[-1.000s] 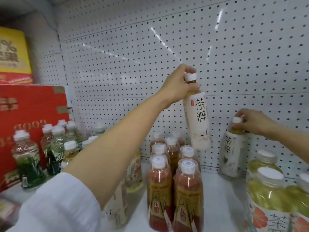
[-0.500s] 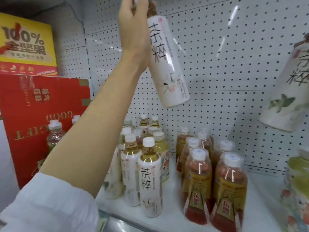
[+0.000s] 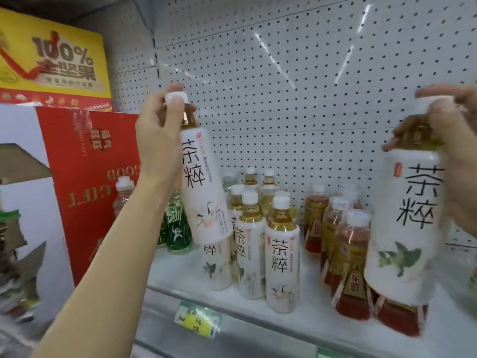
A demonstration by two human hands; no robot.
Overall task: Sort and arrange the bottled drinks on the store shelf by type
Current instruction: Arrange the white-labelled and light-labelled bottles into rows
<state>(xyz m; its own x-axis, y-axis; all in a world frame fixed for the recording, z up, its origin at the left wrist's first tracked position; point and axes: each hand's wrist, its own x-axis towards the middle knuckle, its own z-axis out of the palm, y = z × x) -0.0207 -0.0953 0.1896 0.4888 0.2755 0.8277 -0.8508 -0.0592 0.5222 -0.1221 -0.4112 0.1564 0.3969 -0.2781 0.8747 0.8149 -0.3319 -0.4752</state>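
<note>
My left hand (image 3: 161,130) grips the neck of a white-labelled tea bottle (image 3: 204,187) and holds it tilted in the air above the shelf. My right hand (image 3: 459,151) grips the neck of a second white tea bottle (image 3: 405,228) at the right edge, also off the shelf. Below, several more white tea bottles (image 3: 281,259) stand grouped on the white shelf (image 3: 304,313). To their right stand several red-brown tea bottles (image 3: 348,254). A green-labelled bottle (image 3: 178,228) stands behind my left forearm.
A red gift carton (image 3: 90,182) stands at the left with a yellow box (image 3: 51,60) on top. White pegboard (image 3: 296,86) backs the shelf. A yellow-green price tag (image 3: 197,320) hangs on the shelf's front edge.
My left hand has lowered its white bottle from the top of the view toward the white group. The right-hand bottle has come further into view and more upright, my hand now visible on its neck.
</note>
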